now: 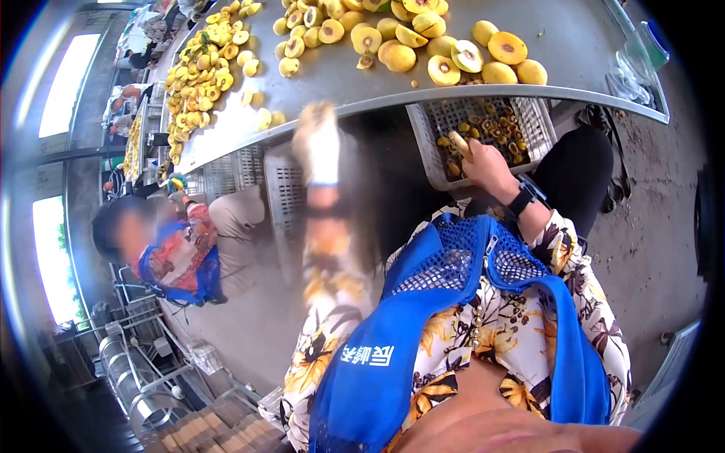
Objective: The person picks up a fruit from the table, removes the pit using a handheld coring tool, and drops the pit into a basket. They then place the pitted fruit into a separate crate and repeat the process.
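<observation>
My right hand [489, 169], with a dark watch on its wrist, is closed around a short pale handle-like piece [461, 146]. It is over the near side of a light plastic crate [545, 124], which holds small brown and yellow fruit pieces [495, 128]. My left hand [317, 140], in a whitish glove, is smeared by motion at the edge of the metal table [362, 87]. Its fingers cannot be made out. Nearest to it on the table lie halved yellow stone fruits [276, 118]. More halves [444, 70], some with pits showing, lie further right.
A large heap of yellow fruit halves [200, 83] covers the table's left part. Another crate [285, 189] stands below the table. A seated person in a blue apron [192, 257] works at the left. A clear plastic container [642, 57] sits at the right corner.
</observation>
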Tool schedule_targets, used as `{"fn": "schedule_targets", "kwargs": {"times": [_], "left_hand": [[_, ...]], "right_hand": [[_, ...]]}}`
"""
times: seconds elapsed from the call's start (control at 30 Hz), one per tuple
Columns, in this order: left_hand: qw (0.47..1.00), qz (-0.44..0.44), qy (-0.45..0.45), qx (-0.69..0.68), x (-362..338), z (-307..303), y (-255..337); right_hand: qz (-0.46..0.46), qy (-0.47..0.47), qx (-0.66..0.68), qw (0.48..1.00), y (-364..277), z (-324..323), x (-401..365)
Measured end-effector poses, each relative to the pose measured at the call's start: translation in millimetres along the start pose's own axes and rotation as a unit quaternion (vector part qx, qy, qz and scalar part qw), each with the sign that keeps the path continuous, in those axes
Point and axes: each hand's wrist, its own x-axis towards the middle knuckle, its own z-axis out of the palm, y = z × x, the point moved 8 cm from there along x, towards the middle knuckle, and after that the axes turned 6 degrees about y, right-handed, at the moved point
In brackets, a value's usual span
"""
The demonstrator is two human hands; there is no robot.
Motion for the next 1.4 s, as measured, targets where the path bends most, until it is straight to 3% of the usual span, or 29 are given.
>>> {"fn": "schedule_targets", "kwargs": {"times": [0.03,0.07,0.13,0.17,0.2,0.37,0.43,0.5,0.53,0.6,0.67,0.73,0.8,0.83,0.9,1.0,1.13,1.17,1.23,1.33,1.4], "left_hand": [[0.996,0.089,0.018,-0.011,2,15,36],[0.984,0.156,-0.025,-0.083,10,41,66],[0.957,0.278,-0.074,0.019,23,112,109],[0.97,0.198,-0.14,0.021,21,122,134],[0.958,0.204,-0.196,0.037,26,169,135],[0.946,0.2,-0.239,-0.087,23,208,144],[0.958,0.15,-0.19,-0.155,19,189,136],[0.949,0.127,-0.089,-0.273,15,168,123],[0.957,0.131,-0.105,-0.237,-1,125,136],[0.928,0.088,-0.176,-0.316,-28,95,141],[0.868,0.045,-0.193,-0.456,-50,107,125],[0.773,-0.07,-0.229,-0.587,-70,113,118],[0.615,-0.277,-0.288,-0.68,-99,136,101],[0.596,-0.331,-0.298,-0.668,-108,140,101],[0.498,-0.376,-0.336,-0.706,-120,174,93],[0.536,-0.346,-0.31,-0.705,-113,185,90],[0.736,-0.153,-0.22,-0.622,-100,146,95],[0.75,-0.171,-0.219,-0.6,-98,161,84],[0.767,-0.209,-0.245,-0.555,-101,163,79],[0.613,-0.277,-0.259,-0.693,-107,185,76],[0.647,-0.283,-0.242,-0.665,-109,179,73]], "right_hand": [[-0.01,0.005,0.048,0.999,-4,-2,0],[-0.02,0.025,0.055,0.998,-8,-8,-1],[-0.038,0.068,0.066,0.995,-19,-21,-2],[-0.027,0.08,0.091,0.992,-22,-31,-5],[-0.018,0.084,0.101,0.991,-21,-39,-9],[0.05,0.109,0.171,0.978,-16,-64,-13],[0.039,0.165,0.13,0.977,-20,-76,-6],[0.004,0.192,0.199,0.961,-25,-78,4],[-0.036,0.203,0.241,0.948,-31,-80,10],[-0.06,0.192,0.355,0.913,-33,-68,21],[-0.042,0.149,0.439,0.885,-40,-56,28],[0.032,0.085,0.49,0.867,-43,-47,22],[-0.002,0.113,0.404,0.908,-46,-44,23],[-0.018,0.129,0.36,0.924,-49,-43,23],[-0.002,0.137,0.234,0.962,-49,-54,16],[-0.023,0.142,0.179,0.973,-51,-62,1],[-0.007,0.097,0.098,0.99,-46,-59,-9],[-0.016,0.099,0.09,0.991,-47,-60,-11],[-0.022,0.102,0.067,0.992,-49,-60,-14],[-0.052,0.096,0.056,0.992,-52,-58,-16],[-0.041,0.09,0.042,0.994,-52,-55,-17]]}}
